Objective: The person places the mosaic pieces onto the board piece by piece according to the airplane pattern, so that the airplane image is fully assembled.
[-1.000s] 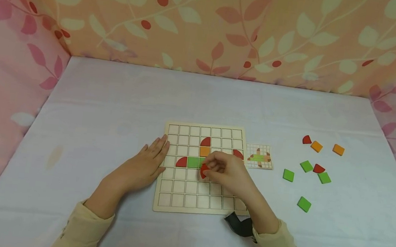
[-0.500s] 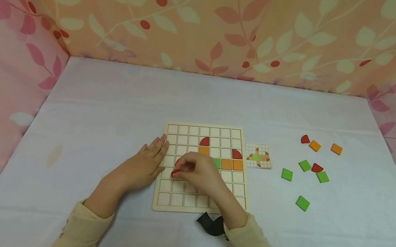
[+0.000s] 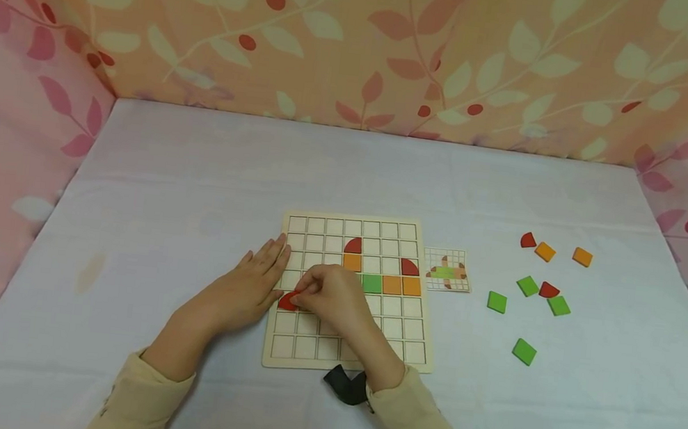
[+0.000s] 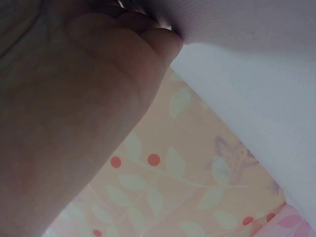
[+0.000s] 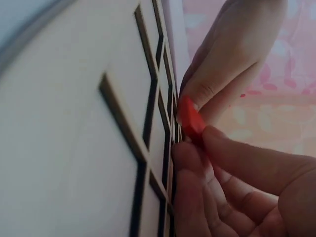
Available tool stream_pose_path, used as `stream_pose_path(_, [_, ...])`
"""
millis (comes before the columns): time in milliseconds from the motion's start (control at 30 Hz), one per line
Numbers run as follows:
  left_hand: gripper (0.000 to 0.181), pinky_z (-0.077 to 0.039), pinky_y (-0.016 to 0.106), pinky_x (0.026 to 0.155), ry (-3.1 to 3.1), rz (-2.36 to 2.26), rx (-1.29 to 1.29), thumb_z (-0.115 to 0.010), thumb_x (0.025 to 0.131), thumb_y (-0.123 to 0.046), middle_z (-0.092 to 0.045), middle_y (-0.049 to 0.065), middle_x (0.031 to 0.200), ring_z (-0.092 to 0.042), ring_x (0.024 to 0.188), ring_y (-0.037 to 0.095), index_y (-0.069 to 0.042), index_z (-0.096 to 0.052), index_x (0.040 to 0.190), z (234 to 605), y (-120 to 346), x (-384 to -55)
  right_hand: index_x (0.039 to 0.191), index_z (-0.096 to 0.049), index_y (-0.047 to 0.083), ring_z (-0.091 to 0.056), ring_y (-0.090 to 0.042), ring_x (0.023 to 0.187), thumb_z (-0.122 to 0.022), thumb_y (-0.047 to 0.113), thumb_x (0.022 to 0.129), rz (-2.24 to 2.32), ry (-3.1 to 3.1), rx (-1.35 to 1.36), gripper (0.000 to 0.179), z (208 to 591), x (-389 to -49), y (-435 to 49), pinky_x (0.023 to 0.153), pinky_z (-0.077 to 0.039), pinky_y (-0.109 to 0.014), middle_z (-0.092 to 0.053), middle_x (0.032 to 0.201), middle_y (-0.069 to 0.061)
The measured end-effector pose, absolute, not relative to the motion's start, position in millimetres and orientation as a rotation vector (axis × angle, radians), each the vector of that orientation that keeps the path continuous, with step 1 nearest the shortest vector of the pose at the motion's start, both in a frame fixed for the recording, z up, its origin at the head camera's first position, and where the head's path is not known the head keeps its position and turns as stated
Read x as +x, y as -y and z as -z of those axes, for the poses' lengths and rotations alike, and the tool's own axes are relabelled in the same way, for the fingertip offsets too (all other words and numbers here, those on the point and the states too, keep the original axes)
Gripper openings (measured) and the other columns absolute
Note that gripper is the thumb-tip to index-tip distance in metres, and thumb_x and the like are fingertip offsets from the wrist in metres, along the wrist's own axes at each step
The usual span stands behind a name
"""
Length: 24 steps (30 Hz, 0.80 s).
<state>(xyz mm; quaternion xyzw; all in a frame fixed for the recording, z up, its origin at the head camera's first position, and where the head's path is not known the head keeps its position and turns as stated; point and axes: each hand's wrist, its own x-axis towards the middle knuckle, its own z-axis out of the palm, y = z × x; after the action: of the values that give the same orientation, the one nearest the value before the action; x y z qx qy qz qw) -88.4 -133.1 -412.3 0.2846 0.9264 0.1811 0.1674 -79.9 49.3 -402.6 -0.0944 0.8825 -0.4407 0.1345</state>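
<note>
A wooden grid board (image 3: 343, 367) lies flat on the white cloth. My right hand (image 3: 335, 301) pinches a red quarter-circle tile (image 3: 287, 301) between thumb and fingers, over the board's left column; the right wrist view shows the same red tile (image 5: 191, 121) close to the grid. With fingers extended, my left hand (image 3: 241, 291) rests at the board's left edge. On the board sit a red quarter tile (image 3: 353, 245) above an orange tile (image 3: 352, 262), another red quarter tile (image 3: 410, 267), a green tile (image 3: 371, 284) and two orange tiles (image 3: 402, 286). My right hand covers some cells.
A small pattern card (image 3: 448, 270) touches the board's right side. Loose green tiles (image 3: 497, 302), orange tiles (image 3: 582, 257) and red quarter tiles (image 3: 549, 290) lie farther right. A black strap (image 3: 346, 385) hangs by my right wrist. Patterned cloth walls (image 3: 336, 46) enclose the table.
My right hand has carried the red quarter-circle tile leftward across the board to the left column, uncovering the green and orange tiles on the right. My left hand stays in place.
</note>
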Motion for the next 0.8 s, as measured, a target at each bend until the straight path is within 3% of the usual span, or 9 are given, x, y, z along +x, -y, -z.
stream_pose_path(500, [0.063,-0.017,0.057,0.109,-2.638,-0.525,0.812,-0.050,0.097,-0.017,-0.007,0.022,0.155,-0.009,0.142,0.037,0.008,-0.019,0.146,409,135,-86,0.074,-0.070,0.009,-0.052,-0.003,0.055,-0.075,0.003,0.074,1.169,-2.627,-0.317,0.007,404,-79,-44,0.051,-0.042,-0.019,-0.061,0.062,0.006])
stream_pose_path(800, [0.066,-0.015,0.055,0.111,-2.640,-0.516,0.803,-0.049,0.098,-0.021,-0.004,0.020,0.156,-0.006,0.142,0.034,0.006,-0.016,0.147,415,133,-88,0.078,-0.071,0.006,-0.058,-0.006,0.060,-0.075,0.004,0.075,1.342,-2.502,-0.273,0.005,401,-81,-55,0.056,-0.047,-0.022,-0.065,0.067,0.003])
